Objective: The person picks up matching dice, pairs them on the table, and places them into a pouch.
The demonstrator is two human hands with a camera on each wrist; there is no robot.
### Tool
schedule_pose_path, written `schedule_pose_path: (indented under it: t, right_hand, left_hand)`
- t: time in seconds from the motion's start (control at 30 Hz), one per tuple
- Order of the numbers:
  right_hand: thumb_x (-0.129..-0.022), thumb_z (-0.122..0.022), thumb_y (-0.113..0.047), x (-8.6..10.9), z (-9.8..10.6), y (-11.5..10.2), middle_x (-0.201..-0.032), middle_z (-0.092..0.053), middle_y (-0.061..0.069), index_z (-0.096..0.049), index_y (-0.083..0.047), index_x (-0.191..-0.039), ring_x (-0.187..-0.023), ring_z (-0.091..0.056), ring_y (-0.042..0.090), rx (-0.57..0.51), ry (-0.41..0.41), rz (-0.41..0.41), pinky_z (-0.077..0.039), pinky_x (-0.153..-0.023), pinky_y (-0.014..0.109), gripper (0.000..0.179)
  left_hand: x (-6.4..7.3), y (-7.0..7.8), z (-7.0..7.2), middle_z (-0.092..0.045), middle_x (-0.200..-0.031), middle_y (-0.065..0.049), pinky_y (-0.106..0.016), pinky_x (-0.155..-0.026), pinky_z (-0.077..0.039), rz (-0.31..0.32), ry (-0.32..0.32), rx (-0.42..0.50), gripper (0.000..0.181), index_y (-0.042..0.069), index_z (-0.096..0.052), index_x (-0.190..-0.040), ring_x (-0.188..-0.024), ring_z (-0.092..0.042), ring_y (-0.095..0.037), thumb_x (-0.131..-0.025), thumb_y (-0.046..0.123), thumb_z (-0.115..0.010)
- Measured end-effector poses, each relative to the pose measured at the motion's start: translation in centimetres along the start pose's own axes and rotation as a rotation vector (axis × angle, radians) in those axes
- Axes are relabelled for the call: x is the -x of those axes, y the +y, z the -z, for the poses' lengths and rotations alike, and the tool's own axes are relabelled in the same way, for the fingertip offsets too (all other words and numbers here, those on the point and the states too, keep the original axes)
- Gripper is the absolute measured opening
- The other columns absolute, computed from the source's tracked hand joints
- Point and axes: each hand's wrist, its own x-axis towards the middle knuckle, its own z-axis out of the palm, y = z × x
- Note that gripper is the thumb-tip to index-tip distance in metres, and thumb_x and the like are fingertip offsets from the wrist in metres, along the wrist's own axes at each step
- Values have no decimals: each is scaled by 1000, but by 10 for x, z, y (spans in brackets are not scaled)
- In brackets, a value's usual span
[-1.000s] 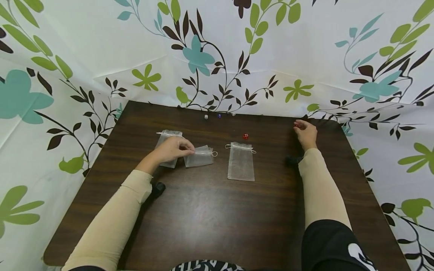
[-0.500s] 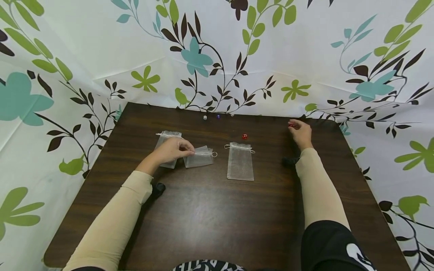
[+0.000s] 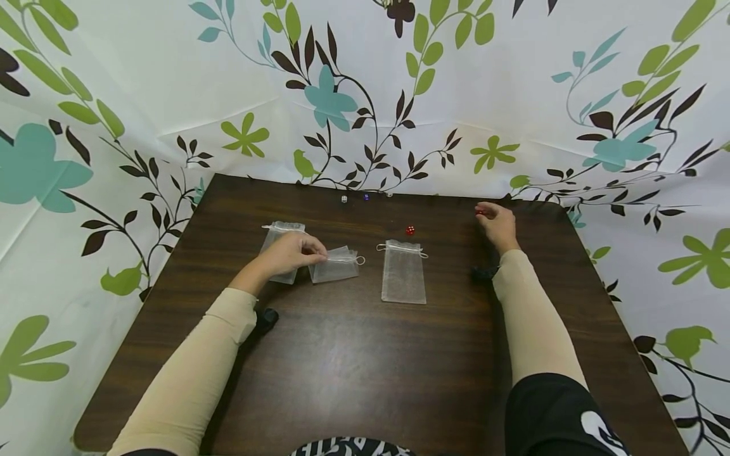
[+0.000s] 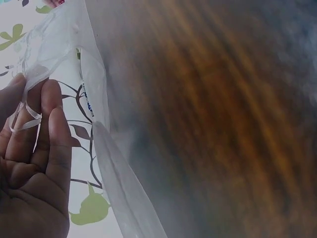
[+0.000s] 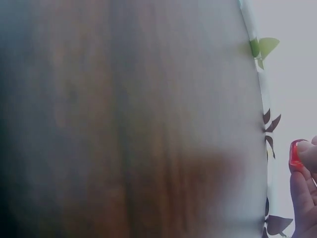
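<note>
With thumb and fingertips my left hand (image 3: 292, 251) pinches the top edge of a sheer white drawstring pouch (image 3: 335, 271); its ribbon loop hangs by the fingers in the left wrist view. Partly covered by that hand, a second sheer pouch (image 3: 286, 278) lies on the table. A third pouch (image 3: 403, 276) lies flat to the right, drawstring end away from me. Over the table's back right, my right hand (image 3: 499, 229) holds a translucent red die (image 5: 294, 153) between thumb and finger. Another red die (image 3: 410, 230) sits just beyond the third pouch.
At the back edge of the dark wooden table (image 3: 342, 367) are a white die (image 3: 345, 199), a blue die (image 3: 367, 197) and a small pale item (image 3: 390, 194). A leaf-patterned cloth (image 3: 399, 95) hangs directly behind and along the sides.
My right hand has shifted left along the back of the table with the red die in it. The left hand keeps its pinch on the pouch and has hardly moved.
</note>
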Motion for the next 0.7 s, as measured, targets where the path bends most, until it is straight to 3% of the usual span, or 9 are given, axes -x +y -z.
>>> schedule_pose_path:
  t: [0.17,0.7]
  right_hand:
    - [-99,-65,-3,2,-2,-4,-126,-68,21,-64,5,-131,-117,-63,34,-8,-28,-13,-49,-99,45,33]
    - [-97,-66,0,8,-19,-14,-122,-69,22,-66,5,-128,-115,-64,37,13,-87,80,-50,-98,47,31]
  left_hand:
    - [0,1,0,-76,-93,0,-34,-73,-50,4,-2,1,10,9,-77,-100,-81,-64,-13,-96,17,-73]
    - [0,3,-2,-76,-92,0,-31,-68,-48,11,-14,33,9,9,-78,-99,-76,-62,-14,-96,15,-72]
